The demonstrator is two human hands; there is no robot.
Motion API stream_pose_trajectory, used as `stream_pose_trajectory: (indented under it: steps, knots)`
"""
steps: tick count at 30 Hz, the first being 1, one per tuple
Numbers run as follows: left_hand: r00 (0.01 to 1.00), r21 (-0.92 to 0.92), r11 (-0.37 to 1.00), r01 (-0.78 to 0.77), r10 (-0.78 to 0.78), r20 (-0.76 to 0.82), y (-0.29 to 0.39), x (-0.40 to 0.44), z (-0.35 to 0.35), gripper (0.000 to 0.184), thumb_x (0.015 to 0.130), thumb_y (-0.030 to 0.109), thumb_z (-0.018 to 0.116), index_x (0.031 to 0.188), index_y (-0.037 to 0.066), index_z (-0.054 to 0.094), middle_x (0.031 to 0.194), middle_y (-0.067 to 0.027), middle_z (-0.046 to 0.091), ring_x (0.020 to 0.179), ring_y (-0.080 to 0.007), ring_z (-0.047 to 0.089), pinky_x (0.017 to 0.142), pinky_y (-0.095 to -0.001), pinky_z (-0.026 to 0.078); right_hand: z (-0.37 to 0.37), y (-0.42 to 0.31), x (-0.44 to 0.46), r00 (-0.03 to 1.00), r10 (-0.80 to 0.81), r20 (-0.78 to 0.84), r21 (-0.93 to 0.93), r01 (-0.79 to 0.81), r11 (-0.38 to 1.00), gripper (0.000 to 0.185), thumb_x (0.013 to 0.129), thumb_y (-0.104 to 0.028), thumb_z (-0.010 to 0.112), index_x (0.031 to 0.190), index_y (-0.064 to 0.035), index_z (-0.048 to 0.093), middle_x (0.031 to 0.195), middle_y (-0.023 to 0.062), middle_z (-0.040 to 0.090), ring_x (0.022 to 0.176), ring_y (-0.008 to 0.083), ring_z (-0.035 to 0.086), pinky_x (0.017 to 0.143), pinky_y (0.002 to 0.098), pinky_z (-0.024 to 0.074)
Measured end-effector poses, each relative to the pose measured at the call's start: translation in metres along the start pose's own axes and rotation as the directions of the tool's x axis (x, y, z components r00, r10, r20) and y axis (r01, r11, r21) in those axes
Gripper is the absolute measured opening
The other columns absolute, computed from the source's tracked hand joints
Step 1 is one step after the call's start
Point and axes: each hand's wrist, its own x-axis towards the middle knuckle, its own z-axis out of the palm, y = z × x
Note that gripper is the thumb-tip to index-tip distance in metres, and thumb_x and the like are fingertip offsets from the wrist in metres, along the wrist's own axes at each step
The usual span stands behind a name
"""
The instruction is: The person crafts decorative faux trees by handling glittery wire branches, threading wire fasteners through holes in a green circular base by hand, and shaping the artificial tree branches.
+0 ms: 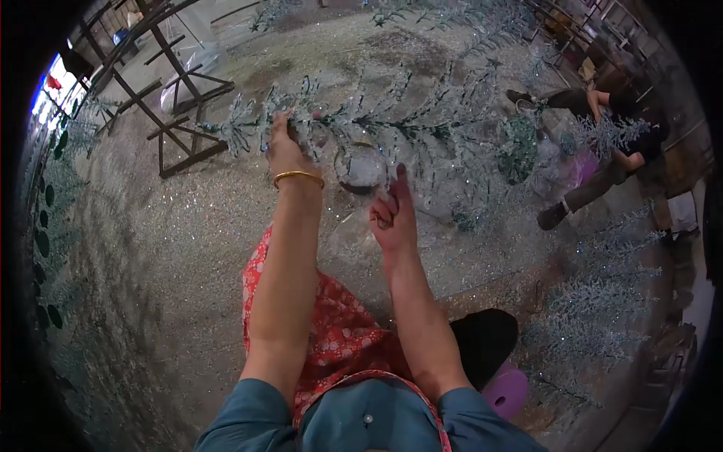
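A long artificial fir branch (410,126), green with white frosting, lies sideways in front of me. My left hand (288,154), with a gold bangle at the wrist, is closed around its stem near the left end. Below the branch, between my hands, sits a round bowl (361,167) holding white flakes. My right hand (395,215) is just right of the bowl, apart from the branch. Its index finger stretches forward while the others curl into the palm; whatever they may hold is hidden.
Dark metal frames (177,135) stand at upper left. On the right a seated person (595,162) handles another frosted branch (614,135). More frosted branches (602,301) lie at lower right. A purple stool (506,392) shows beside me. White flakes cover the floor (181,248).
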Motion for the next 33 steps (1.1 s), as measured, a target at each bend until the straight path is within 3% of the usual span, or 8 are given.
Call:
stream_pose_trajectory:
  steps: [3, 11, 16, 21, 24, 25, 32, 33]
  knots:
    - [0.995, -0.067, 0.995, 0.077, -0.073, 0.069, 0.001, 0.007, -0.007, 0.026, 0.086, 0.029, 0.041, 0.088, 0.007, 0.055, 0.077, -0.0078, 0.061, 0.062, -0.0187, 0.057, 0.055, -0.0326, 0.046, 0.001, -0.011, 0.003, 0.990, 0.077, 0.117, 0.092, -0.088, 0.992, 0.035, 0.083, -0.011, 0.049, 0.118, -0.0089, 0.044, 0.078, -0.0021, 0.054, 0.040, 0.0026, 0.023, 0.031, 0.0163, 0.0163]
    - [0.956, 0.000, 0.983, 0.186, -0.181, 0.231, 0.007, 0.015, -0.020, 0.030, 0.086, 0.031, 0.039, 0.093, 0.007, 0.056, 0.079, -0.0063, 0.062, 0.064, -0.0176, 0.056, 0.056, -0.0314, 0.046, -0.004, -0.014, -0.003, 0.832, 0.288, 0.474, 0.304, -0.462, 0.833, 0.042, 0.085, -0.005, 0.035, 0.126, -0.0127, 0.035, 0.112, 0.0110, 0.051, 0.036, 0.0032, 0.029, 0.030, 0.0152, 0.0248]
    - [0.930, 0.138, 0.970, 0.200, -0.232, 0.284, 0.010, 0.006, -0.021, 0.040, 0.086, 0.038, 0.035, 0.099, 0.007, 0.055, 0.086, -0.0078, 0.062, 0.062, -0.0184, 0.054, 0.053, -0.0329, 0.044, 0.015, -0.008, -0.026, 0.659, 0.272, 0.701, 0.238, -0.576, 0.782, 0.050, 0.082, -0.006, 0.039, 0.130, -0.0188, 0.029, 0.124, 0.0073, 0.042, 0.039, 0.0022, 0.039, 0.036, 0.0165, 0.0323]
    - [0.914, -0.019, 0.964, 0.266, -0.246, 0.324, 0.005, 0.003, -0.020, 0.031, 0.087, 0.029, 0.039, 0.089, 0.005, 0.058, 0.070, -0.0034, 0.060, 0.056, -0.0138, 0.055, 0.049, -0.0268, 0.045, 0.014, -0.008, -0.030, 0.558, 0.249, 0.791, 0.212, -0.633, 0.745, 0.072, 0.068, 0.005, 0.052, 0.131, -0.0185, 0.025, 0.135, -0.0056, 0.026, 0.051, 0.0097, 0.056, 0.063, 0.0292, 0.0445]
    - [0.887, 0.009, 0.959, 0.282, -0.264, 0.379, 0.002, 0.013, -0.028, 0.028, 0.086, 0.031, 0.041, 0.080, 0.009, 0.057, 0.063, -0.0011, 0.058, 0.050, -0.0128, 0.053, 0.044, -0.0240, 0.044, -0.004, -0.006, -0.029, 0.650, 0.185, 0.737, 0.142, -0.416, 0.898, 0.065, 0.074, 0.001, 0.048, 0.131, -0.0186, 0.025, 0.135, -0.0078, 0.025, 0.057, 0.0101, 0.057, 0.064, 0.0298, 0.0445]
    - [0.897, 0.024, 0.964, 0.264, -0.255, 0.361, 0.002, 0.012, -0.028, 0.028, 0.086, 0.031, 0.041, 0.078, 0.009, 0.057, 0.062, -0.0007, 0.058, 0.048, -0.0130, 0.053, 0.042, -0.0235, 0.043, -0.007, -0.007, -0.034, 0.759, 0.285, 0.585, 0.231, -0.493, 0.839, 0.049, 0.088, -0.045, 0.021, 0.127, -0.0163, 0.030, 0.043, 0.0008, 0.043, 0.032, 0.0081, 0.029, 0.032, 0.0253, 0.0219]
    - [0.904, 0.065, 0.952, 0.300, -0.305, 0.300, 0.004, 0.006, -0.023, 0.041, 0.087, 0.034, 0.034, 0.094, 0.001, 0.058, 0.068, -0.0037, 0.059, 0.061, -0.0166, 0.055, 0.055, -0.0303, 0.045, -0.002, -0.006, -0.035, 0.816, 0.247, 0.523, 0.369, -0.478, 0.798, 0.037, 0.088, -0.027, 0.030, 0.121, -0.0122, 0.038, 0.039, 0.0011, 0.039, 0.028, 0.0064, 0.022, 0.029, 0.0214, 0.0180]
    - [0.885, 0.049, 0.945, 0.323, -0.320, 0.339, 0.004, 0.008, -0.025, 0.041, 0.087, 0.034, 0.034, 0.094, 0.001, 0.058, 0.068, -0.0033, 0.058, 0.060, -0.0164, 0.054, 0.054, -0.0295, 0.045, -0.001, -0.004, -0.034, 0.795, 0.202, 0.572, 0.358, -0.464, 0.810, 0.048, 0.077, -0.010, 0.042, 0.125, -0.0141, 0.035, 0.085, -0.0023, 0.037, 0.034, 0.0053, 0.026, 0.034, 0.0197, 0.0219]
